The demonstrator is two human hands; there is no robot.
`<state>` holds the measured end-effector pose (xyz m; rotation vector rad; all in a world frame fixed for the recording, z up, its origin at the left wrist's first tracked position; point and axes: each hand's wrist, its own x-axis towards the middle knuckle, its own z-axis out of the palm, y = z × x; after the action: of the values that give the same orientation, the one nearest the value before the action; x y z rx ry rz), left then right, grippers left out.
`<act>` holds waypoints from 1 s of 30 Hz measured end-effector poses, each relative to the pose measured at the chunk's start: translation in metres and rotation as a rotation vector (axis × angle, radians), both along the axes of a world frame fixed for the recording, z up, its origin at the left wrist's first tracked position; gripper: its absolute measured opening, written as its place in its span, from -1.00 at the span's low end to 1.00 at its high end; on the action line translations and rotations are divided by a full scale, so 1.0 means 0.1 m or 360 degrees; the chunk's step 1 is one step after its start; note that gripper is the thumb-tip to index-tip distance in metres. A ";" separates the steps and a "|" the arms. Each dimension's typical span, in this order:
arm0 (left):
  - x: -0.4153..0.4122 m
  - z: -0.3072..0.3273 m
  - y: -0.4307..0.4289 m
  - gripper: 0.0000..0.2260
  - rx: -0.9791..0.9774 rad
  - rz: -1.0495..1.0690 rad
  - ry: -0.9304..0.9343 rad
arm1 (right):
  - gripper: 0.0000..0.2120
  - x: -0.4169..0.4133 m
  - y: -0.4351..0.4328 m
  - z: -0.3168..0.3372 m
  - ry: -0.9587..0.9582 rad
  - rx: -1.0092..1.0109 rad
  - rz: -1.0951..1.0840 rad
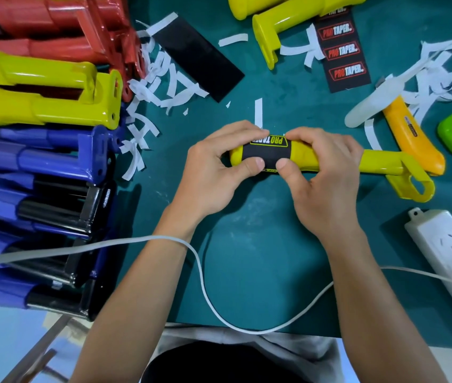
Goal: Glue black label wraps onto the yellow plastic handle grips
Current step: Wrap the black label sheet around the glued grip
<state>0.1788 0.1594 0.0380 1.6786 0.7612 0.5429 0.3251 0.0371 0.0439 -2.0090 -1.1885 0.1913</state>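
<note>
Head camera: both hands hold one yellow handle grip (pixel 382 161) crosswise over the middle of the green mat (pixel 260 230). Left hand (pixel 213 170) is curled round the grip's rounded end, thumb pressing the black label wrap (pixel 270 154). Right hand (pixel 321 175) is curled round the shaft just beside it, thumb also on the wrap. Wrap sits around the grip, logo uppermost. Spare printed labels (pixel 343 51) lie at upper right. Yellow utility knife (pixel 413 139) lies near the grip's bracket end.
</note>
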 end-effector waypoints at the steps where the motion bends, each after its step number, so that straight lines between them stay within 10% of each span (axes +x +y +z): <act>1: 0.00 0.00 0.00 -0.66 -0.0003 -0.0001 0.0001 | -0.74 0.00 0.00 0.00 -0.0002 -0.0002 0.0001; 30: 0.02 -0.02 -0.04 -0.66 0.0041 0.0069 0.0126 | -0.78 -0.01 0.08 0.00 -0.0052 -0.0032 -0.0003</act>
<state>0.1809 0.1558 0.0358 1.7189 0.8532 0.5206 0.3245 0.0450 0.0438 -2.0375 -1.2099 0.1705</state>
